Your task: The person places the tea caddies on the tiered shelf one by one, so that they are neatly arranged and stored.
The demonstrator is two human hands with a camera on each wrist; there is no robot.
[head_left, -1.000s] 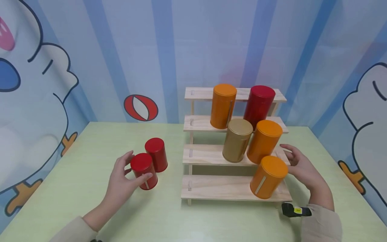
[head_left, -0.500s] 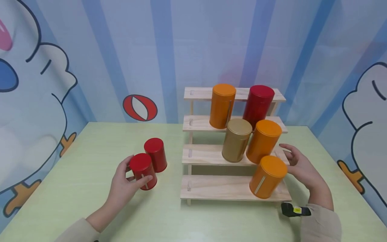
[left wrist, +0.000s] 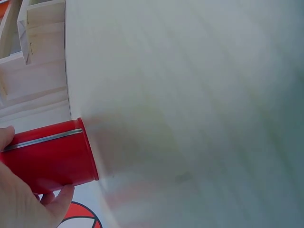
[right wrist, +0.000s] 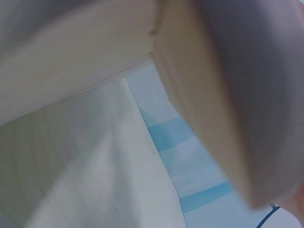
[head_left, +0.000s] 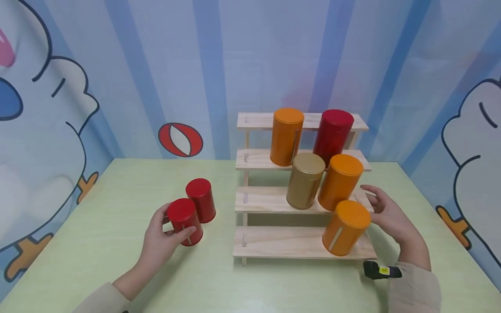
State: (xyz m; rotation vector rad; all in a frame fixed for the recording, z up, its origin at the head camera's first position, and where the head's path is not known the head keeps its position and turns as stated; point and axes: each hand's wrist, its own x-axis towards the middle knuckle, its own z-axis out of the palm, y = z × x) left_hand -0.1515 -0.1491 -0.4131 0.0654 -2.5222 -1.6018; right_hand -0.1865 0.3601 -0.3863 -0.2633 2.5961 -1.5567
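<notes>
My left hand (head_left: 160, 237) grips a red tin (head_left: 187, 224), with the thumb on its near side and the fingers behind. In the left wrist view, the same red tin (left wrist: 52, 154) has its base close to the tabletop; I cannot tell whether it touches. A second red tin (head_left: 202, 202) stands just behind it. My right hand (head_left: 393, 219) holds the right end of a board on the wooden tiered stand (head_left: 278, 241), its thumb tip partly hidden by an orange tin (head_left: 346, 228) on the lowest tier. Blurred wood (right wrist: 199, 104) fills much of the right wrist view.
On the stand's second tier are a gold tin (head_left: 305, 182) and an orange tin (head_left: 339, 182). Above them, another orange tin (head_left: 287, 138) and a taller-looking red tin (head_left: 332, 134) occupy the third tier. A striped blue backdrop (head_left: 258, 56) rises behind the table (head_left: 129, 182).
My left fingers and thumb have closed in around the near red tin, which stays almost in place. My right hand keeps its spot at the stand. The head view has shifted very slightly.
</notes>
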